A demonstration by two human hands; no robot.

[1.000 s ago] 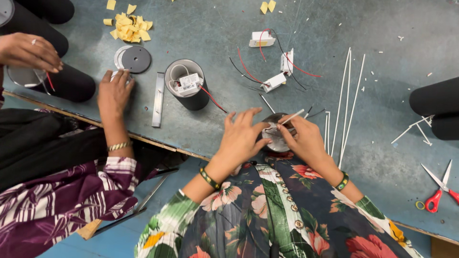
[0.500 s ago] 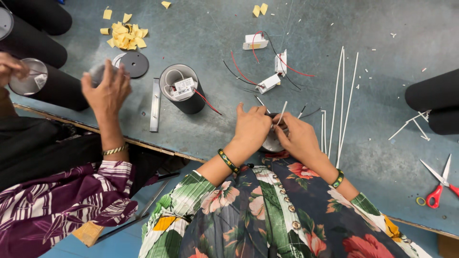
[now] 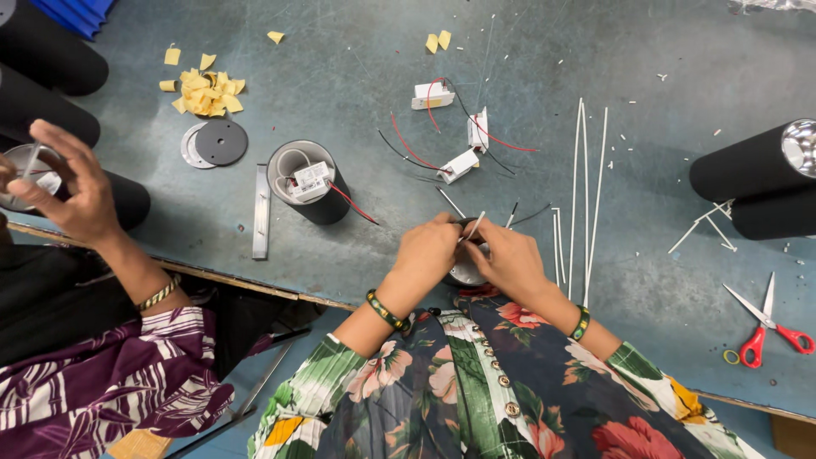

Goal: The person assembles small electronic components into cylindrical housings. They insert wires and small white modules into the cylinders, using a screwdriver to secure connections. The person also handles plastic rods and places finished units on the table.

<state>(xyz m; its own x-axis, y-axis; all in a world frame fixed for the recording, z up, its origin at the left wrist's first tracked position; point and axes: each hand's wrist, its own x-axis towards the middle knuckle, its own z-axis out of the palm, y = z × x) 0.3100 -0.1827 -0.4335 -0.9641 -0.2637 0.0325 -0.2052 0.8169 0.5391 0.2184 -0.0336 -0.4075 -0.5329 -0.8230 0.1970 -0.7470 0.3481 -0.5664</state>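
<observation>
At the near edge of the bench (image 3: 646, 68), the left hand (image 3: 425, 253) and right hand (image 3: 508, 259) sit closer together than a second ago, both now bunched over the small round metal fitting (image 3: 466, 272) at the bench edge. The left fingers are closed around the fitting's top; the right fingers pinch a thin white tube (image 3: 473, 227) that sticks up between the hands. That closing-in suggests fine work on the fitting is under way. Beside them, a co-worker's hand (image 3: 72, 191) has lifted from the bench and now holds a black cylinder (image 3: 127, 200). Across the scuffed grey-blue surface lie white connector blocks (image 3: 459, 164) with red and black wires, long white tubes (image 3: 586, 195), yellow paper scraps (image 3: 204, 89), an open black cylinder (image 3: 310, 183) and red-handled scissors (image 3: 765, 331).
</observation>
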